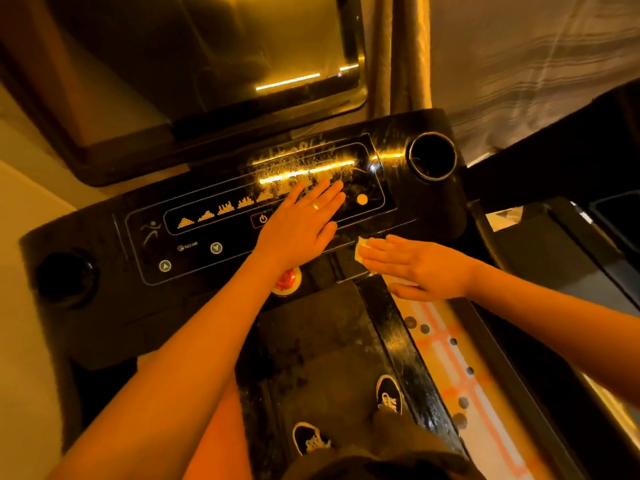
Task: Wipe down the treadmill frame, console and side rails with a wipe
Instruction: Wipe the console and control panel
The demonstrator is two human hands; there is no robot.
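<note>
Pale wipe (360,251) under flat right hand (426,268), left hand (298,227) on console (90,233)

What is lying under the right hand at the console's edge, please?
A pale wipe: one corner shows past the fingertips of the right hand, another bit below the palm. The hand lies flat on it at the lower edge of the console. The wipe's middle is covered.

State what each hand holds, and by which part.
Nothing is held. The right hand presses flat on the wipe; the left hand lies flat on the console.
</note>
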